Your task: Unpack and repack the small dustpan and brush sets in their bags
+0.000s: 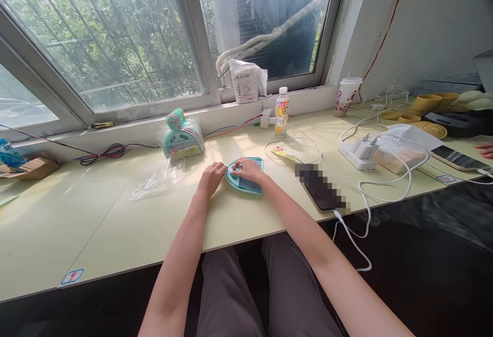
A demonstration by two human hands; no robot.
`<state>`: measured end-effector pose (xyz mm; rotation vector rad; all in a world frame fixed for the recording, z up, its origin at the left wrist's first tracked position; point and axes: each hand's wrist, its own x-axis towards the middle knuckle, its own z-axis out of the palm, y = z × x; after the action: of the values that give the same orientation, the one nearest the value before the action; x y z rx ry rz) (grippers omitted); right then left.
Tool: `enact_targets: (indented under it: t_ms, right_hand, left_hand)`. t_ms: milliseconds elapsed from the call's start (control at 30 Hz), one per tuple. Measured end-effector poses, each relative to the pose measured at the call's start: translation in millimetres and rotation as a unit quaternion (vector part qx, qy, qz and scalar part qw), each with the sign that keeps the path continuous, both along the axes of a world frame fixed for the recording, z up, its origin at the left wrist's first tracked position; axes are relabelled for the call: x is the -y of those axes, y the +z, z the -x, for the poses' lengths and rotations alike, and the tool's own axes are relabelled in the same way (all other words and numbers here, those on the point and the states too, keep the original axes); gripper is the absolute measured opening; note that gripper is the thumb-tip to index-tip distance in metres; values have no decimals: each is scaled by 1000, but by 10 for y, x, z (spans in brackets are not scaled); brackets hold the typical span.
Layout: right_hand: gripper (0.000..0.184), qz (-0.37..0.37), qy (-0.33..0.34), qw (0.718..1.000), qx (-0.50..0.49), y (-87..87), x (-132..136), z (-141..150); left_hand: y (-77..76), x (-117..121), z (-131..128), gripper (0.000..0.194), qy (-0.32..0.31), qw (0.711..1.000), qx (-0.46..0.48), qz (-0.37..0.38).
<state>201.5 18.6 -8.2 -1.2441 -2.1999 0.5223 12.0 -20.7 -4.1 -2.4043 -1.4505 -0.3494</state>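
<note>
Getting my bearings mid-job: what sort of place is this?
Probably an indoor workroom, though it could be a small office. The signs are the long pale table running beneath the window and the plastic-wrapped stack of dustpan-like items on it.

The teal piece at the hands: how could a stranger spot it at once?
Below the window, on the pale table, find the right hand. The teal piece beneath it lies flat, striped inside, unlike the upright stack in clear plastic farther back.
</note>
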Motion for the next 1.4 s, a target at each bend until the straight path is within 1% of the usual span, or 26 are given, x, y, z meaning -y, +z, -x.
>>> enact_targets:
  t_ms: [100, 200, 300, 400, 600, 667, 733, 800, 833, 900, 933, 967, 1000, 1067, 1100, 1133, 1167, 1233, 1267, 1333, 1400]
  right_hand:
    - [15, 8, -9, 1000, 1, -14, -2, 10]
    - [14, 10, -19, 1000, 7, -26, -7, 14]
    - [13, 7, -23, 1000, 11, -31, -8, 22]
    - [14, 10, -27, 999, 20, -16, 1, 26]
    - [14, 10, -32, 998, 46, 28, 41, 22]
    - [15, 2, -33, 998, 50, 18, 46, 36]
    - [16, -7, -36, 998, 45, 2, 44, 57]
    - [16, -17, -45, 999, 25, -2, 40, 72]
    - [16, -24, -55, 998, 8, 4, 39, 75]
    - [17, -47, -92, 994, -38, 34, 42, 71]
    - [19, -61, -116, 989, -61, 53, 44, 67]
    - [21, -76, -142, 984, -82, 73, 47, 63]
    - [23, -87, -165, 978, -98, 90, 47, 59]
    - [27, -97, -189, 970, -119, 109, 39, 57]
    - [27, -98, -185, 970, -124, 111, 29, 56]
    - [28, -96, -173, 972, -126, 108, 16, 50]
    - [28, -96, -159, 975, -125, 103, -2, 38]
    - [30, -110, -155, 974, -119, 84, -45, -18]
    - [33, -125, -175, 970, -112, 71, -69, -63]
    - [39, -155, -254, 951, -81, 32, -121, -179]
    - [47, -156, -340, 927, -24, -31, -178, -302]
  left_hand:
    - [-29, -2, -24, 30, 11, 999, -21, 23]
    - [-56, -9, -60, 30, 25, 998, -38, 43]
    - [-73, -22, -96, 30, 31, 997, -58, 43]
    - [-63, -29, -127, 30, 31, 997, -58, 39]
    - [-31, -10, -144, 32, 37, 996, -54, 58]
    - [-49, 5, -125, 33, 33, 997, -30, 59]
    - [-67, 19, -105, 34, 40, 998, 19, 49]
    - [-65, 27, -98, 36, 59, 994, 95, 13]
    - [-53, 28, -102, 37, 70, 987, 142, -16]
    - [-9, 24, -136, 42, 91, 959, 258, -69]
    - [16, 22, -166, 48, 95, 938, 325, -72]
    - [38, 20, -204, 54, 93, 912, 396, -46]
    - [55, 20, -248, 60, 81, 882, 465, 8]
    - [66, 25, -340, 67, 30, 806, 568, 161]
    - [61, 30, -380, 69, 1, 768, 597, 231]
    - [50, 33, -410, 71, -21, 737, 615, 282]
    - [37, 34, -427, 72, -31, 714, 627, 310]
    - [13, 26, -414, 67, -17, 688, 651, 320]
    - [6, 16, -386, 65, 1, 680, 663, 314]
    - [1, -10, -301, 59, 37, 668, 682, 297]
    - [7, -31, -211, 55, 61, 661, 693, 282]
